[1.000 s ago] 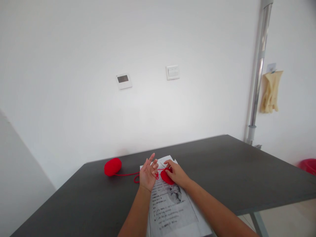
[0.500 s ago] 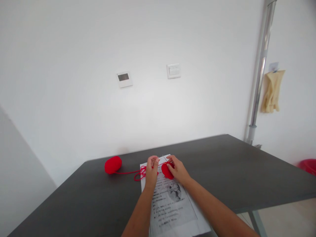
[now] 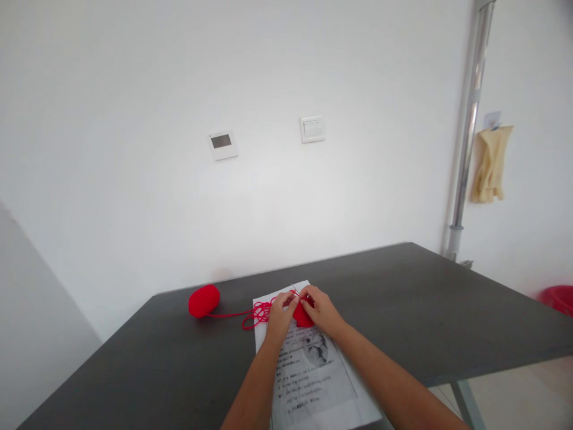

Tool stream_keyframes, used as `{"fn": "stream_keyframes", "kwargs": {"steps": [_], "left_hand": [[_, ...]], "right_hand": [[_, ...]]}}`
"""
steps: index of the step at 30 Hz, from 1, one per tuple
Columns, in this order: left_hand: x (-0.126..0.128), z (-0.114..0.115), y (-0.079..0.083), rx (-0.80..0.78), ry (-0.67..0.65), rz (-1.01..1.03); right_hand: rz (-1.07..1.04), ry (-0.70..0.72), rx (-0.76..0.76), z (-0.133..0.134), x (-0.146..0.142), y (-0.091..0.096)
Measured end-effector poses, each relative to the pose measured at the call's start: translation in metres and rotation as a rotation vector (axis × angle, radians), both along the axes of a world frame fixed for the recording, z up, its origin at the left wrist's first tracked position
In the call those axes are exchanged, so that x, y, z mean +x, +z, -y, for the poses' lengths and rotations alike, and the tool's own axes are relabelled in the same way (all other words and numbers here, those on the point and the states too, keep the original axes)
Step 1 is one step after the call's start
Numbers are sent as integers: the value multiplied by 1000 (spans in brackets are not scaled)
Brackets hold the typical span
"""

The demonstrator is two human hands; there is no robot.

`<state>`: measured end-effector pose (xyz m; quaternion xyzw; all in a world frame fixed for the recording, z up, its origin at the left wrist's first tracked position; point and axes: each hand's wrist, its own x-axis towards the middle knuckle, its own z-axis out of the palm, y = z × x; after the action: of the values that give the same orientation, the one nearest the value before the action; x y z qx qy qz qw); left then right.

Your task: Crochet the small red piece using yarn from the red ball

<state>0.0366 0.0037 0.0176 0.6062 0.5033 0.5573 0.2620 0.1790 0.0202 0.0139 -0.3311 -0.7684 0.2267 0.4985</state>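
Note:
My left hand (image 3: 280,312) and my right hand (image 3: 320,309) are together over the top of a printed paper sheet (image 3: 308,370) on the dark table (image 3: 134,370). Both have their fingers closed on a small red knitted piece (image 3: 303,313) between them. A thin needle pokes up from the piece near my fingertips. Loose loops of red yarn (image 3: 256,313) lie just left of my left hand. The strand runs on to a red yarn ball (image 3: 204,300) resting further left on the table.
A white wall with a small display panel (image 3: 222,145) and a light switch (image 3: 312,129) stands behind the table. A metal pole (image 3: 465,137) rises at the right, with yellowish gloves (image 3: 489,164) hanging beside it. A red basin (image 3: 557,297) sits low at the far right.
My left hand, open with fingers spread a second ago, has closed and come in against the red piece beside my right hand. The yarn loops have gathered left of it.

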Motion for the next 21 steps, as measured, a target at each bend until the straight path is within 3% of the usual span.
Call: {"fn": "stream_keyframes", "kwargs": {"steps": [11,21], "left_hand": [[-6,-9,-10,-32,37,149],[-7,-9,-7,-75,27,357]], "right_hand": [[26,140,-34,3,0,-2],[118,-3,-131,1,2,-4]]}}
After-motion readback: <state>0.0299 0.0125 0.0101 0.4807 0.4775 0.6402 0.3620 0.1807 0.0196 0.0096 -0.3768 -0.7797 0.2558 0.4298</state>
